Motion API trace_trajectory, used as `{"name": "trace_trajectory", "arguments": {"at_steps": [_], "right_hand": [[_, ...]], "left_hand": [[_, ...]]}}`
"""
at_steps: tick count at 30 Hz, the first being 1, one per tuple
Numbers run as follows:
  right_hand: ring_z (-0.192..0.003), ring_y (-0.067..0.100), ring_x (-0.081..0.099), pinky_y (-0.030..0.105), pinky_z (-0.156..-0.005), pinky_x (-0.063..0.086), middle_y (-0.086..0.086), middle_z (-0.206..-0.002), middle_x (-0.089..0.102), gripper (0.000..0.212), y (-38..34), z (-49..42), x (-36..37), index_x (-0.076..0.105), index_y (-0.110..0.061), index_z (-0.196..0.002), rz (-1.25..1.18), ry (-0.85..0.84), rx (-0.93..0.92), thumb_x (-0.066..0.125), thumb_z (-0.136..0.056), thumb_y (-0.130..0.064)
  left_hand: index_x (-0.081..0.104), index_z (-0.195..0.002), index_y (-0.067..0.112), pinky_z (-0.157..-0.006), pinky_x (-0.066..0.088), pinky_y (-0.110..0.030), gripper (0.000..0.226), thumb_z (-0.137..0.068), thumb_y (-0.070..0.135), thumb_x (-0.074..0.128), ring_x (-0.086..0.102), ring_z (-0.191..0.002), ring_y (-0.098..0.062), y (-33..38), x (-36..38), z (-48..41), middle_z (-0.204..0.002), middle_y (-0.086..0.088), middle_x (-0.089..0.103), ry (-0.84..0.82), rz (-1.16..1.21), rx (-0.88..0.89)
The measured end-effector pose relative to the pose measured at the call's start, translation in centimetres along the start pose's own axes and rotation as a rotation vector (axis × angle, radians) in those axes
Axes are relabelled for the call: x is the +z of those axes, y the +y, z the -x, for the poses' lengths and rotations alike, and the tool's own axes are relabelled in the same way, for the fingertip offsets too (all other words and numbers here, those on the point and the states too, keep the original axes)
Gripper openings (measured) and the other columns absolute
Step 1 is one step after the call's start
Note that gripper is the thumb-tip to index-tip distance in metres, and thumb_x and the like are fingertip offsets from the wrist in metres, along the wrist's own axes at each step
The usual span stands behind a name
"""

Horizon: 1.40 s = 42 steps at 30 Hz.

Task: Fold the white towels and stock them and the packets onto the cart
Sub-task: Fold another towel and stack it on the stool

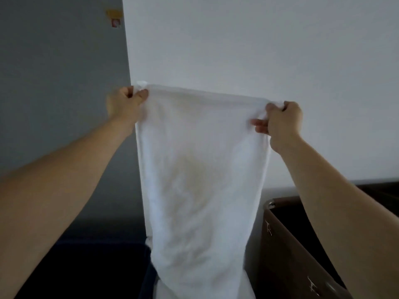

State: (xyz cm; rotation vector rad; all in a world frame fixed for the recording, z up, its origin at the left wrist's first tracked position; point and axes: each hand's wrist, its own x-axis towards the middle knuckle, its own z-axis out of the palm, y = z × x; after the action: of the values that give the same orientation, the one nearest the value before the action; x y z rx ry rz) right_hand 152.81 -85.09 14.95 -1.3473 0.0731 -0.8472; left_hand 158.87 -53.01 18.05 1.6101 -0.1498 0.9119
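Step in hand: opening out one towel before the first fold. Left hand (126,102) pinched the top left corner, fingers curled on the hem. White towel (200,180) hung full length between the hands, top edge taut, up against the white wall (259,50); its tail ran out of view below. Right hand (282,121) pinched the top right corner.

Next move, my read: bring the corners together to halve it, edges matched.

Around: sticker (115,19) on the grey wall far left, dark blue bin (86,266) near left, brown bin (287,244) near right. Both bins crowded the hanging tail. Cart and packets weren't in view.
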Motion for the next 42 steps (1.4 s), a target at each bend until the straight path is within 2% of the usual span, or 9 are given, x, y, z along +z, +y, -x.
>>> {"name": "trace_trajectory", "arguments": {"at_steps": [5,9,12,19,23,26,30,36,42], "right_hand": [[-0.059,0.030,0.070,0.047,-0.065,0.062,0.005,-0.089,0.063,0.031,1.4,1.9,0.8,0.044,-0.006,-0.130,0.136,-0.064,-0.020,0.051,-0.101,-0.013],[-0.054,0.020,0.069,0.032,-0.057,0.059,0.010,-0.086,0.068,0.019,0.5,2.3,1.1,0.043,-0.018,-0.118,0.133,0.014,-0.176,0.049,-0.101,-0.016],[-0.049,0.016,0.066,0.032,-0.056,0.059,0.002,-0.076,0.065,0.027,0.8,2.7,0.9,0.046,-0.011,-0.127,0.161,0.001,-0.163,0.050,-0.101,-0.015],[-0.058,0.023,0.069,0.037,-0.061,0.060,-0.004,-0.066,0.063,0.014,-0.8,2.7,0.5,0.047,-0.019,-0.110,0.152,0.021,-0.275,0.053,-0.098,-0.014],[-0.054,0.015,0.068,0.031,-0.057,0.058,0.006,-0.091,0.067,0.012,0.2,2.4,1.1,0.047,-0.020,-0.109,0.151,0.027,-0.266,0.052,-0.099,-0.015],[-0.052,0.017,0.068,0.040,-0.065,0.062,0.014,-0.104,0.066,0.016,2.3,1.8,1.3,0.046,-0.021,-0.110,0.210,-0.018,-0.145,0.055,-0.098,-0.016],[-0.049,0.013,0.067,0.032,-0.059,0.060,0.017,-0.111,0.066,0.016,4.5,1.2,1.7,0.046,-0.021,-0.112,0.236,-0.023,-0.094,0.054,-0.098,-0.016],[-0.053,0.010,0.068,0.029,-0.054,0.055,0.018,-0.104,0.064,0.017,2.0,-0.7,3.1,0.047,-0.030,-0.092,0.072,0.105,-0.352,0.057,-0.095,-0.016],[-0.057,0.020,0.071,0.042,-0.057,0.059,0.016,-0.099,0.068,0.016,2.3,-0.4,2.6,0.048,-0.029,-0.088,0.160,0.069,-0.327,0.062,-0.091,-0.021]], "left_hand": [[0.067,-0.112,0.005,-0.066,0.045,-0.027,0.032,-0.089,0.028,0.072,0.058,-0.076,-0.017,-4.2,-2.0,1.9,-0.095,-0.005,0.062,-0.061,-0.128,-0.200],[0.064,-0.108,0.014,-0.041,0.042,-0.021,0.025,-0.088,0.028,0.074,0.052,-0.056,-0.013,-2.8,-2.5,1.2,-0.078,0.001,0.061,-0.005,0.108,-0.244],[0.064,-0.103,0.014,-0.040,0.047,-0.021,0.025,-0.086,0.026,0.076,0.058,-0.057,-0.010,-3.1,-3.2,1.5,-0.079,0.000,0.063,-0.050,0.100,-0.263],[0.057,-0.073,0.018,-0.034,0.035,-0.016,0.023,-0.087,0.018,0.075,0.045,-0.032,-0.001,-2.1,-3.5,1.2,-0.053,0.006,0.057,-0.050,0.177,-0.214],[0.062,-0.082,0.013,-0.036,0.039,-0.016,0.015,-0.087,0.019,0.075,0.049,-0.039,-0.006,-2.9,-3.5,0.9,-0.064,0.002,0.060,-0.041,0.175,-0.234],[0.062,-0.086,0.010,-0.041,0.051,-0.020,0.015,-0.087,0.016,0.075,0.062,-0.070,-0.017,-5.4,-3.4,1.1,-0.095,-0.008,0.063,-0.104,0.161,-0.345],[0.061,-0.093,0.004,-0.048,0.057,-0.025,0.014,-0.088,0.010,0.072,0.065,-0.088,-0.024,-7.2,-2.4,1.5,-0.107,-0.009,0.060,-0.136,0.194,-0.405],[0.062,-0.084,0.010,-0.055,0.059,-0.027,0.012,-0.090,0.015,0.072,0.063,-0.065,-0.013,-5.1,-1.0,-1.6,-0.093,-0.007,0.057,-0.021,0.242,-0.128],[0.062,-0.084,0.012,-0.052,0.058,-0.025,0.012,-0.090,0.016,0.072,0.064,-0.067,-0.016,-6.9,-1.3,-1.5,-0.094,-0.005,0.060,-0.092,0.152,-0.200]]}}
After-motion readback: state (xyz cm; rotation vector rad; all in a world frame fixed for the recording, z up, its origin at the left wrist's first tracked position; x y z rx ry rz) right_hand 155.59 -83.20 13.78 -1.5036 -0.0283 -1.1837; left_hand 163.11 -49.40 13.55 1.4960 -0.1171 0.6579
